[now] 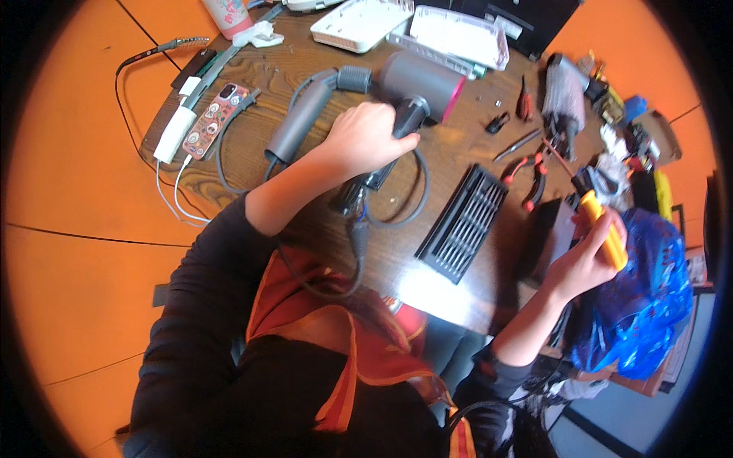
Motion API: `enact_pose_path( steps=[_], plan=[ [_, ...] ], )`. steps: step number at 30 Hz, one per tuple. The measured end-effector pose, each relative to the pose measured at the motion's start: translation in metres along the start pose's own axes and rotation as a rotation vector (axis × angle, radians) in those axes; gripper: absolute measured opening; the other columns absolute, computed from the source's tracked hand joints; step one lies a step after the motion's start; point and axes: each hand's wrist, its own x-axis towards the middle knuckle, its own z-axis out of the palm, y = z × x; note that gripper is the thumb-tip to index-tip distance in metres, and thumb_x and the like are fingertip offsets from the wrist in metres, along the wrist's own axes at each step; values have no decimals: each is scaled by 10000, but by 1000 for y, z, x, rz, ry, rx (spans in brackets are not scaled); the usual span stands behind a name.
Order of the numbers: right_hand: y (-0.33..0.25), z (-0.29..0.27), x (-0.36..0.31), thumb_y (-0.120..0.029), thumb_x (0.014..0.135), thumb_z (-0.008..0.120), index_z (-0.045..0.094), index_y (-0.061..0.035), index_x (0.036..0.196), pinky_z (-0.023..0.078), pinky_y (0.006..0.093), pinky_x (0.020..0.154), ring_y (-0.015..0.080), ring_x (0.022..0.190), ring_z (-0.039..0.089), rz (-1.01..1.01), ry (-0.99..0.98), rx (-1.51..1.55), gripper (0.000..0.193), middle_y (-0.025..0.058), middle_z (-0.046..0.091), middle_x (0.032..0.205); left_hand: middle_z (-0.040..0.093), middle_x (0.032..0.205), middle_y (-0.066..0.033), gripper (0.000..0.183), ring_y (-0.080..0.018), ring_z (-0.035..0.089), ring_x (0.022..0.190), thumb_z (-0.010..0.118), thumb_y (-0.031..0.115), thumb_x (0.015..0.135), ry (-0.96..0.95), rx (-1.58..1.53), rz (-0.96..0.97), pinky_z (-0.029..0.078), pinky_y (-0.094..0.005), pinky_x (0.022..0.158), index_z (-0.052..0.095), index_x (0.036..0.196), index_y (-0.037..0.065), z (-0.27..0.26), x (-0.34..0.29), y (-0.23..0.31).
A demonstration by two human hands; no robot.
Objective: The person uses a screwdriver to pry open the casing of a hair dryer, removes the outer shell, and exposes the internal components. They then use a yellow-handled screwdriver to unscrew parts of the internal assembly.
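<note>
My left hand (362, 139) is closed around the dark handle of a grey hair dryer (405, 75) with a pink rim. Below that hand, the handle's lower end looks opened up, with dark parts and thin wires showing beside the thick grey cord (356, 240). My right hand (586, 256) grips a screwdriver (604, 229) by its yellow handle, the thin shaft pointing up and left over the table's right side. Left of it lies a black case of screwdriver bits (464, 223). A grey cylindrical styling tool (301, 118) rests left of the dryer.
Red-and-black pliers (537, 182), a small red screwdriver (524, 103) and tweezers (517, 145) lie right of centre. White trays (359, 27) stand at the back. A phone (214, 122) and power strip (175, 133) sit left. A blue plastic bag (645, 298) bulges at the right edge.
</note>
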Motion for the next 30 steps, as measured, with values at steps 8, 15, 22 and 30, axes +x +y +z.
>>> enact_pose_path(
  steps=[8,15,22,30],
  plan=[
    [-39,27,-18,-156,850,557,443,30,1056,445,247,531,226,644,595,3,-292,398,300,170,568,849,590,771,-152,332,-202,628,634,431,320,920,129,-1400,112,527,-285,534,404,1007,0,-21,12,19],
    [-35,53,-45,-301,833,591,445,32,965,532,314,525,293,639,626,9,-392,460,387,248,596,825,535,690,-119,522,-188,586,524,256,504,923,202,-1596,215,502,-300,455,412,1004,13,-16,9,6],
    [-28,48,-51,-236,840,552,452,15,957,555,317,472,278,639,602,-95,-341,351,295,148,534,871,559,634,-100,487,-184,593,489,307,499,918,152,-1742,204,507,-304,443,447,831,40,-6,7,5],
    [-30,53,-53,-280,824,585,462,26,913,529,310,544,264,605,615,-31,-349,273,342,195,578,781,533,647,-90,384,-183,557,469,300,392,948,150,-1770,84,470,-284,428,428,868,40,-7,6,8]
  ],
)
